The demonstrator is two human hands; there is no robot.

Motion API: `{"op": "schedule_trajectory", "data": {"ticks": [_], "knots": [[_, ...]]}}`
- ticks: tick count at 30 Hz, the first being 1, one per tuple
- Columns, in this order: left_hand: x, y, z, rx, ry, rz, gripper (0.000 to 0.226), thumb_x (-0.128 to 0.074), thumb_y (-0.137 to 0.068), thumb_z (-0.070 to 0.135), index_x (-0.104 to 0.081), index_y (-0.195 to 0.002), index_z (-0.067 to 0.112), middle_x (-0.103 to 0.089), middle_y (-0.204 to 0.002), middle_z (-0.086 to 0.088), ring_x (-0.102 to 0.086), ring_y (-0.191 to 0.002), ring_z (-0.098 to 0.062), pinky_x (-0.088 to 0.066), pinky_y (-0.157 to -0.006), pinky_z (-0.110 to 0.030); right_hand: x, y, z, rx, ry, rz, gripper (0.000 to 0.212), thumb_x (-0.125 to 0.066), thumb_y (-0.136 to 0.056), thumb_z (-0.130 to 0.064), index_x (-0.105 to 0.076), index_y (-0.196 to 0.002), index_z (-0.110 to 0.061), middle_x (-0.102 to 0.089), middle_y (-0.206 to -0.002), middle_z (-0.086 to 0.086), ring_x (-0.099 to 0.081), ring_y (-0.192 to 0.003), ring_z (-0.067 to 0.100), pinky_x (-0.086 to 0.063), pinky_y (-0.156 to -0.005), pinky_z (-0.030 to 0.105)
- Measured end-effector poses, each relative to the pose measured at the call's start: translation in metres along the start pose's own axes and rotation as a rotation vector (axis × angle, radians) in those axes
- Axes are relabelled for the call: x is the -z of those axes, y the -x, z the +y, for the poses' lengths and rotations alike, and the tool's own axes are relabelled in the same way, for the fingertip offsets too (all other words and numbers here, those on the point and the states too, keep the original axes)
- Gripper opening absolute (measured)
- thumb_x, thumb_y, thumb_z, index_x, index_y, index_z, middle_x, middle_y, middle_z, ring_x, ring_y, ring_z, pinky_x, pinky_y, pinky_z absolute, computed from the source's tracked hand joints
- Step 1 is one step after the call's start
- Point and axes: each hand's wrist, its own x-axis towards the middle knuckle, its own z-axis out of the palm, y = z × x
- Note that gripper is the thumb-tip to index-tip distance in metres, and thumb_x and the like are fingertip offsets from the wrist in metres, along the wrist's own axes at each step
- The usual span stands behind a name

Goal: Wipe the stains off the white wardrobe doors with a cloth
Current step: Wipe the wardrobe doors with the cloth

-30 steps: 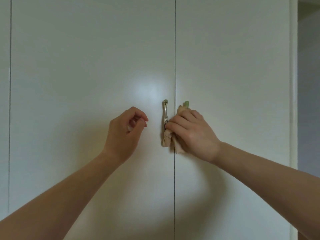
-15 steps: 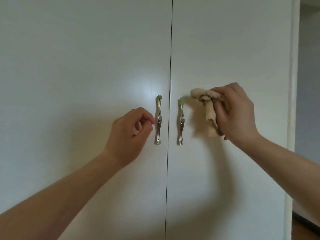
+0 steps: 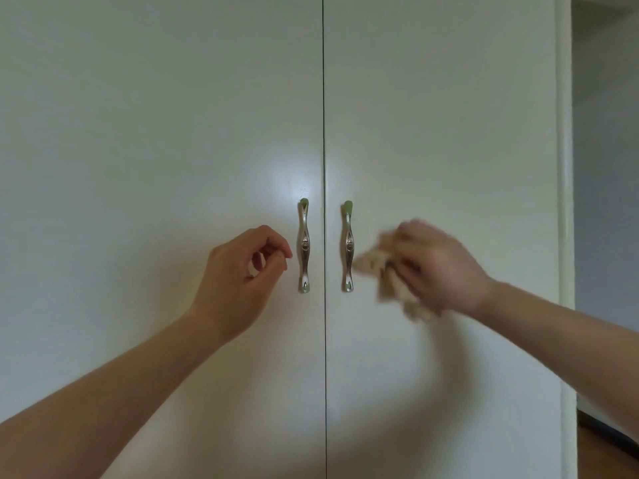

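Two white wardrobe doors fill the view, the left door [image 3: 155, 150] and the right door [image 3: 442, 133], split by a dark vertical gap. Each carries a silver handle: the left handle [image 3: 304, 245] and the right handle [image 3: 347, 246]. My right hand [image 3: 435, 267] is blurred and shut on a crumpled beige cloth [image 3: 383, 274], which lies against the right door just right of its handle. My left hand [image 3: 242, 278] hovers just left of the left handle with fingers curled, thumb and forefinger pinched, holding nothing.
The wardrobe's right side panel [image 3: 565, 236] ends the cabinet. Beyond it lie a pale wall [image 3: 608, 202] and a strip of wooden floor [image 3: 605, 454] with a dark skirting at the lower right.
My right hand has swept the cloth from the handles up and right, then back down toward the right handle. The left hand has stayed by the left handle.
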Motion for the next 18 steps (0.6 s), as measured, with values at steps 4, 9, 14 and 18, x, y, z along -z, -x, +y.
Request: {"op": "schedule_trajectory", "data": {"ticks": [4, 9, 14, 18], "knots": [[-0.003, -0.012, 0.003, 0.037, 0.023, 0.042, 0.015, -0.053, -0.086, 0.016, -0.065, -0.080, 0.022, -0.067, -0.073, 0.005, -0.059, -0.074, -0.020, -0.038, -0.061, -0.012, -0.009, -0.040, 0.002, -0.321, -0.071, 0.244, 0.021, -0.055, -0.087, -0.006, -0.072, -0.100, -0.004, -0.054, -0.092, 0.009, -0.055, -0.085, 0.031, -0.041, -0.073, 0.034], [0.000, -0.007, 0.004, 0.041, 0.011, 0.036, 0.016, -0.053, -0.087, 0.016, -0.065, -0.079, 0.024, -0.067, -0.077, 0.008, -0.058, -0.074, -0.018, -0.037, -0.059, -0.010, -0.019, 0.013, -0.024, 0.107, -0.081, -0.076, 0.017, -0.056, -0.095, -0.004, -0.073, -0.101, -0.002, -0.055, -0.087, 0.011, -0.051, -0.076, 0.030, -0.046, -0.065, 0.038], [0.015, -0.006, 0.005, 0.030, -0.012, 0.047, 0.016, -0.054, -0.087, 0.013, -0.065, -0.079, 0.022, -0.067, -0.078, 0.009, -0.057, -0.074, -0.018, -0.037, -0.060, -0.009, 0.013, -0.039, 0.019, -0.230, -0.045, 0.211, 0.023, -0.057, -0.091, -0.006, -0.074, -0.106, -0.007, -0.056, -0.093, 0.006, -0.058, -0.082, 0.026, -0.045, -0.072, 0.032], [0.020, 0.001, 0.006, 0.049, 0.024, 0.063, 0.015, -0.053, -0.086, 0.016, -0.065, -0.079, 0.024, -0.067, -0.076, 0.008, -0.057, -0.072, -0.018, -0.036, -0.057, -0.011, -0.003, -0.072, 0.012, -0.383, -0.189, 0.271, 0.021, -0.059, -0.089, 0.003, -0.072, -0.101, -0.007, -0.052, -0.097, 0.003, -0.056, -0.082, 0.019, -0.044, -0.075, 0.027]]}}
